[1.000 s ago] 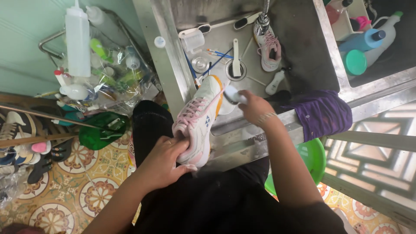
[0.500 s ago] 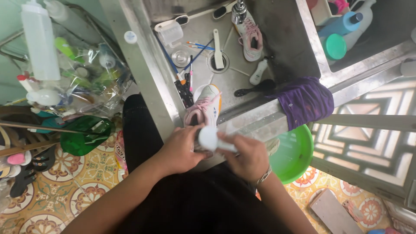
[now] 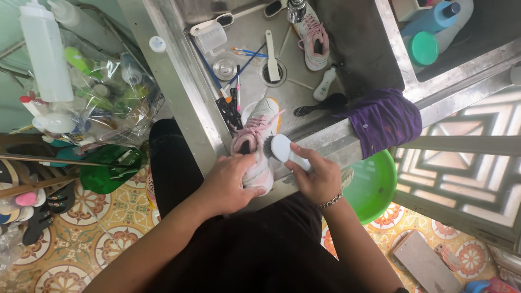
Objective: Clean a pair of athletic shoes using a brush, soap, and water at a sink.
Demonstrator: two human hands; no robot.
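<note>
A white and pink sneaker (image 3: 259,129) rests on the front rim of the steel sink (image 3: 190,103), toe pointing into the basin. My left hand (image 3: 230,182) grips its heel end. My right hand (image 3: 316,174) holds a white scrubbing brush (image 3: 282,149) by the handle, its dark bristles against the shoe's side near the opening. A bracelet sits on my right wrist.
In the basin lie a second sneaker (image 3: 313,40), a measuring cup (image 3: 209,37), small brushes and a white bottle (image 3: 325,84). A purple cloth (image 3: 384,120) hangs over the rim. A green basin (image 3: 374,184) is below; bottles (image 3: 46,54) and shoes are to the left.
The brush moved from the shoe's heel by my left hand up to its side. A second ago it was at the toe. The view shifted slightly.
</note>
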